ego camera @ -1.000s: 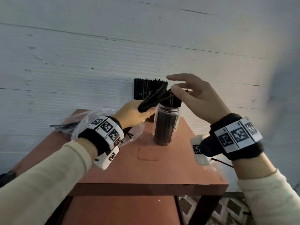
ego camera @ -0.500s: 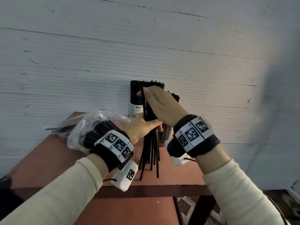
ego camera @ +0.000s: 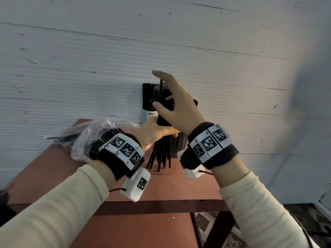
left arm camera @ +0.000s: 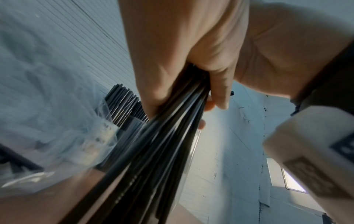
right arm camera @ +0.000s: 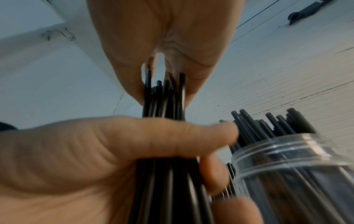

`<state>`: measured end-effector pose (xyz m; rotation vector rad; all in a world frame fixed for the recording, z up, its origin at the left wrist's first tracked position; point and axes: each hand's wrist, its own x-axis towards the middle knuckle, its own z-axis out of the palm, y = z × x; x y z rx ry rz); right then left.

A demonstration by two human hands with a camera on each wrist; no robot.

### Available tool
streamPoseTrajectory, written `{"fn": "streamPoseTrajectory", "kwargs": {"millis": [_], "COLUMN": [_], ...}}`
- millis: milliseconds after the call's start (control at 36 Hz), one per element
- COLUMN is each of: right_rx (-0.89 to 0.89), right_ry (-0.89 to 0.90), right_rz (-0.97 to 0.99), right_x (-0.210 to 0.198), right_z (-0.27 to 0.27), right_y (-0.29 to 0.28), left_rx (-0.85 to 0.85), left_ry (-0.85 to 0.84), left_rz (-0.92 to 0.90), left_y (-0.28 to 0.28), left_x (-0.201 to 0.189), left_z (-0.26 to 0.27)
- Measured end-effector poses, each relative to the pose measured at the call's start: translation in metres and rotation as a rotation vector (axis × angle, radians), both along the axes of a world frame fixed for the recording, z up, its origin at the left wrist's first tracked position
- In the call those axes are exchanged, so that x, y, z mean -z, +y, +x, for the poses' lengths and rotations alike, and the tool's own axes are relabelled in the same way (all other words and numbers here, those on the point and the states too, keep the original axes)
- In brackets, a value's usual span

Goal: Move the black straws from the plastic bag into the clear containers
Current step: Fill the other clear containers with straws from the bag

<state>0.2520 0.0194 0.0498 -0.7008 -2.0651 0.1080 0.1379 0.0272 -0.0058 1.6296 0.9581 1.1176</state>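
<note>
Right hand (ego camera: 179,111) fingers lifted, pinching straws (ego camera: 162,151); left hand (ego camera: 152,133) grips below.

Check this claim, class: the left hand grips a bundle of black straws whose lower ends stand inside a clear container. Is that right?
Not quite. The left hand does grip the bundle, but its lower ends stand on the table, beside the container rather than inside it, as the head view shows.

Straws (ego camera: 162,154) glossy black plastic; bag (ego camera: 86,133) thin crinkled clear film; container (right arm camera: 287,151) smooth clear plastic; tabletop (ego camera: 179,187) matt, red-brown.
</note>
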Motion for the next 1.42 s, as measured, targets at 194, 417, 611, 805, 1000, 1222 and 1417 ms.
{"fn": "streamPoseTrajectory", "kwargs": {"millis": [194, 417, 611, 805, 1000, 1222, 1417], "right_rx": [0.066, 0.144, 0.125, 0.138, 0.174, -0.113, -0.002], "right_ry": [0.002, -0.101, -0.093, -0.005, -0.037, -0.056, 0.222], "right_rz": [0.027, -0.067, -0.048, -0.082, -0.271, -0.389, -0.313], "right_x": [0.017, 0.02, 0.027, 0.029, 0.025, 0.032, -0.011], "right_z": [-0.004, 0.0, -0.002, 0.004, 0.023, 0.024, 0.054], "right_y": [0.006, 0.009, 0.001, -0.01, -0.023, -0.024, 0.003], "left_rx": [-0.001, 0.022, 0.054, -0.015, 0.125, 0.263, 0.017], "left_ry": [0.042, 0.215, 0.356, 0.339, 0.264, 0.382, 0.093], "left_rz": [-0.13, -0.271, -0.338, -0.117, 0.054, 0.059, 0.147], "left_y": [0.001, 0.011, 0.007, 0.004, -0.016, -0.023, -0.011], "left_x": [0.014, 0.023, 0.028, 0.027, 0.007, 0.01, -0.001], "left_z": [-0.004, -0.011, -0.012, -0.017, -0.021, -0.013, 0.008]}}
